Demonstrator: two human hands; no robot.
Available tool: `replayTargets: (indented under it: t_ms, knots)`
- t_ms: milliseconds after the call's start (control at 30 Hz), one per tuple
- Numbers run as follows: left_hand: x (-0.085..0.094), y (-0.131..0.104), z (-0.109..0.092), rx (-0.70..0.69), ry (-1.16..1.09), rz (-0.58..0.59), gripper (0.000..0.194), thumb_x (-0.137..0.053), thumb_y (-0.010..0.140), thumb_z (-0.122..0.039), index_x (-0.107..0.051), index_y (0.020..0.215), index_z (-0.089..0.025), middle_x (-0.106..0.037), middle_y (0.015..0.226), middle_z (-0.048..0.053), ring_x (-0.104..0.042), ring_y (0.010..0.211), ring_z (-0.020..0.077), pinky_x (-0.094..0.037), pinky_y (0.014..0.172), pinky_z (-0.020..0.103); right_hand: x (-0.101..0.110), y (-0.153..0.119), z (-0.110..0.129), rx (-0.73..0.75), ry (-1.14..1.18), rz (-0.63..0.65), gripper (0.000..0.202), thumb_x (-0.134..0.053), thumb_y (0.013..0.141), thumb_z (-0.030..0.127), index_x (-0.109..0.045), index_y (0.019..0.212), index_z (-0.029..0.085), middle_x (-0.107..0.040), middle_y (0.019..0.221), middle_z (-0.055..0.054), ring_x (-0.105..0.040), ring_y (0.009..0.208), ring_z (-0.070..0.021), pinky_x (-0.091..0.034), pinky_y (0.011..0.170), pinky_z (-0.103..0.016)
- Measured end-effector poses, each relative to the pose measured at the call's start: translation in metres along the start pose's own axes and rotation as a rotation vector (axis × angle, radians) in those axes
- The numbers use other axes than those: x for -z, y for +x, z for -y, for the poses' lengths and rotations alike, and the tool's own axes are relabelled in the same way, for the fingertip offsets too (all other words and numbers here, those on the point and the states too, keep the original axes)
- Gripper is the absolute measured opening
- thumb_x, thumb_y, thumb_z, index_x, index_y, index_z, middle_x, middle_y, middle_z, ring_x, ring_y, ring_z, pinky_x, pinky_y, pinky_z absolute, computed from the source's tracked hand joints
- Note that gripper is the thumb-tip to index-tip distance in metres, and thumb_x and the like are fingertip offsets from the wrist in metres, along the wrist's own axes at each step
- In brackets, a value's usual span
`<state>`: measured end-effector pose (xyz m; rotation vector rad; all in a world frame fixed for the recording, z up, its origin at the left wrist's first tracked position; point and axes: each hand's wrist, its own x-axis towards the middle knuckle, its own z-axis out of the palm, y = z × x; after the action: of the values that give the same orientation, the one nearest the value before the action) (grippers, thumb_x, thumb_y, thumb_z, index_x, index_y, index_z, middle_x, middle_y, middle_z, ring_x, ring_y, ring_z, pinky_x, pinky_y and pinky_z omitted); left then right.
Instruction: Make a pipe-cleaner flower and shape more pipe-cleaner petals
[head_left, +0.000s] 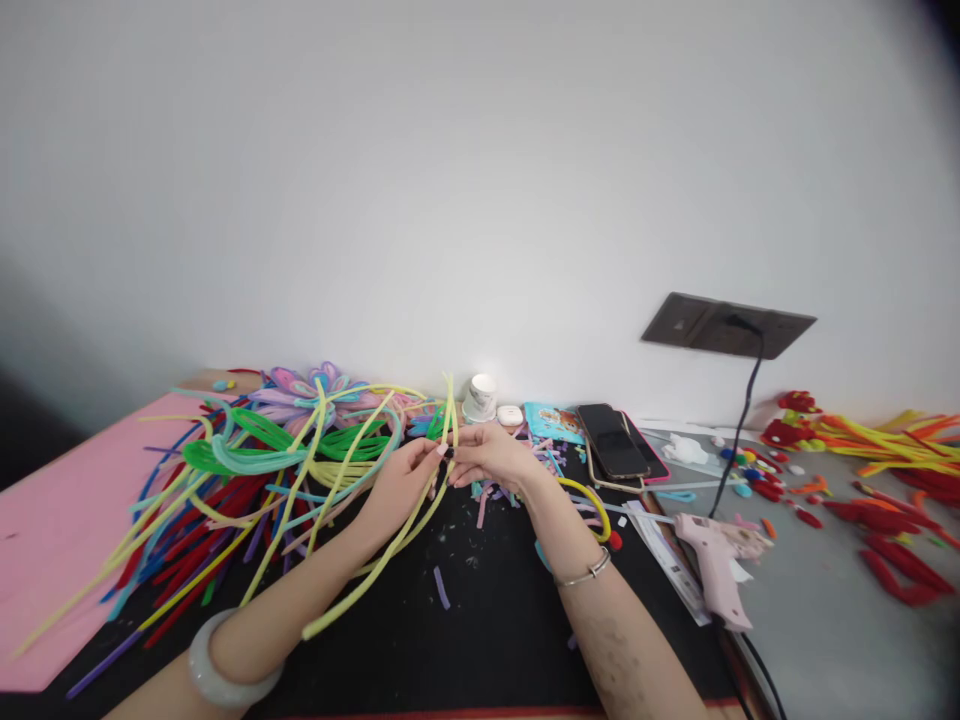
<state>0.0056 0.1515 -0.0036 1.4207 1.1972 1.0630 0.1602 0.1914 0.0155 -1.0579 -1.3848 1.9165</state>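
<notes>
Pale yellow pipe cleaners (367, 580) run through my fingers above the black mat, their short ends up and their long ends trailing down to the lower left. My left hand (405, 488) is closed on them in a pinch. Meeting it from the other side, my right hand (491, 455) also pinches the yellow stems. A small black spot shows where the fingertips meet; what it is I cannot make out. Just left of my hands lies a heap of loose pipe cleaners, with a green looped bundle (259, 430) and a pink-purple pipe-cleaner flower (322, 390) behind.
A pink sheet (67, 520) covers the left side. Along the wall stand a paper cup (480, 395), a white case (510, 415), a blue packet (553, 422) and a phone (611, 440). A corded pink glue gun (716, 565) lies right. Pipe-cleaner scraps litter the black mat (465, 640).
</notes>
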Motion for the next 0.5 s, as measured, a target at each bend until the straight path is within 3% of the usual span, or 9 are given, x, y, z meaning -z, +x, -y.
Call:
replayTargets:
  t_ms: [200, 333, 500]
  knots:
    - [-0.002, -0.003, 0.000, 0.056, -0.110, 0.024, 0.031, -0.051, 0.079, -0.049, -0.048, 0.079, -0.018, -0.057, 0.056, -0.004, -0.059, 0.048, 0.0137, -0.046, 0.047, 0.024, 0.000, 0.002, -0.003, -0.016, 0.012, 0.044, 0.013, -0.065, 0.069, 0.013, -0.066, 0.082, 0.010, -0.068, 0.065, -0.003, -0.067, 0.061, -0.0102, -0.055, 0.060, -0.016]
    - [-0.002, -0.004, 0.003, 0.037, -0.099, 0.011, 0.028, -0.046, 0.083, -0.046, -0.044, 0.075, -0.019, -0.046, 0.047, -0.009, -0.046, 0.035, 0.0078, -0.038, 0.039, 0.019, -0.001, 0.000, -0.001, -0.014, 0.004, 0.056, 0.018, -0.070, 0.063, 0.015, -0.066, 0.080, 0.010, -0.067, 0.069, -0.003, -0.067, 0.066, -0.0104, -0.054, 0.062, -0.017]
    - [-0.004, -0.006, 0.010, 0.021, -0.104, 0.080, 0.029, -0.046, 0.084, -0.047, -0.042, 0.075, -0.019, -0.036, 0.055, -0.011, -0.036, 0.031, 0.0031, -0.026, 0.033, 0.016, 0.000, -0.001, 0.006, 0.146, 0.051, -0.072, 0.020, -0.071, 0.066, 0.026, -0.064, 0.078, 0.013, -0.058, 0.059, 0.003, -0.052, 0.048, -0.0049, -0.042, 0.042, -0.012]
